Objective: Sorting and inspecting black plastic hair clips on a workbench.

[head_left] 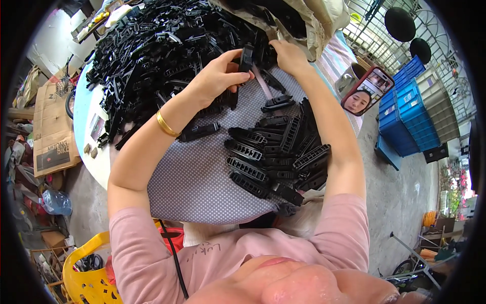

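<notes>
My left hand (218, 78), with a gold bangle on its wrist, pinches a small black plastic part (246, 57) upright between thumb and fingers. My right hand (292, 58) is closed at the edge of the heap, beside a brown paper sack (320, 30); its fingertips are partly hidden, so what they grip cannot be made out. A big heap of black plastic parts (152, 55) covers the far left of the table. Nearer me, by my right forearm, lies a smaller pile of long slotted black parts (273, 157). A single black part (200, 131) rests below my left wrist.
The table wears a grey dotted cloth (197, 187). At its right, a phone (368, 91) with a lit screen leans by a metal mug (347, 80). Blue crates (410, 116) stand on the floor to the right. A yellow chair (86, 273) is at lower left, cardboard (53, 126) at far left.
</notes>
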`<state>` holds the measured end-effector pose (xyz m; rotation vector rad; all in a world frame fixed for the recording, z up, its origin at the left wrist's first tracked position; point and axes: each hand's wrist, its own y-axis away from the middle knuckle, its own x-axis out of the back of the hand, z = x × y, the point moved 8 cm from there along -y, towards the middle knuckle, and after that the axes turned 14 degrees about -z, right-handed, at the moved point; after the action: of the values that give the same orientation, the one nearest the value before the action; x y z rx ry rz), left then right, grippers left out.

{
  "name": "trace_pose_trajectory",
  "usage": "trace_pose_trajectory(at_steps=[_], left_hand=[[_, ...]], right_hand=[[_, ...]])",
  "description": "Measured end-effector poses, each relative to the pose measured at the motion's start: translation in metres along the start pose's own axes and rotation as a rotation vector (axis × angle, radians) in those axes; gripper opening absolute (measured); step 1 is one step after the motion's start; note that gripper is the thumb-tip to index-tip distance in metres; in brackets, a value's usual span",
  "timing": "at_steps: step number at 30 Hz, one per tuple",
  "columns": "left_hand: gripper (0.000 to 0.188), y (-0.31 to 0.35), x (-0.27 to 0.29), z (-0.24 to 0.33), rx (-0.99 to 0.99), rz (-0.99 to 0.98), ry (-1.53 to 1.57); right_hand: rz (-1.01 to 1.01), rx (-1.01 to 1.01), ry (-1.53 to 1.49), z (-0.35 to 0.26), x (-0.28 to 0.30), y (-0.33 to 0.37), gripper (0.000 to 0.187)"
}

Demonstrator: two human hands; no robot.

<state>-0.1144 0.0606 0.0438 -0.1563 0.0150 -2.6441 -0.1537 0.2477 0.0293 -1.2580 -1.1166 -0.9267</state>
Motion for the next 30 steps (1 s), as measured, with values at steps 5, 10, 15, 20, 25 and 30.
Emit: trace_pose_trajectory(at_steps=[5,10,15,20,25,30], left_hand=[[0.059,-0.002,0.002,0.003,-0.077,0.0,-0.03],[0.057,-0.001,0.001,0.0,-0.024,0.038,-0.076],[0.051,0.003,0.005,0.0,0.051,0.076,-0.124],[0.042,-0.001,0.002,0.0,0.091,-0.029,-0.163],[0.045,-0.002,0.007,-0.01,0.096,-0.053,0.123],[0.045,-0.003,0.006,-0.003,0.064,-0.09,-0.11]], right_hand=[[-0.15,-0.147,0.136,-0.004,0.001,0.024,0.042],[0.091,-0.107,-0.74,-0.01,0.043,0.046,0.034],[0.025,0.133,-1.59,-0.049,0.057,0.064,0.028],[-0.11,0.182,-1.22,-0.075,0.053,0.068,0.031],[-0.123,0.118,-1.184,-0.07,0.042,0.066,0.028],[0.06,0.223,-1.017,-0.077,0.048,0.067,0.029]])
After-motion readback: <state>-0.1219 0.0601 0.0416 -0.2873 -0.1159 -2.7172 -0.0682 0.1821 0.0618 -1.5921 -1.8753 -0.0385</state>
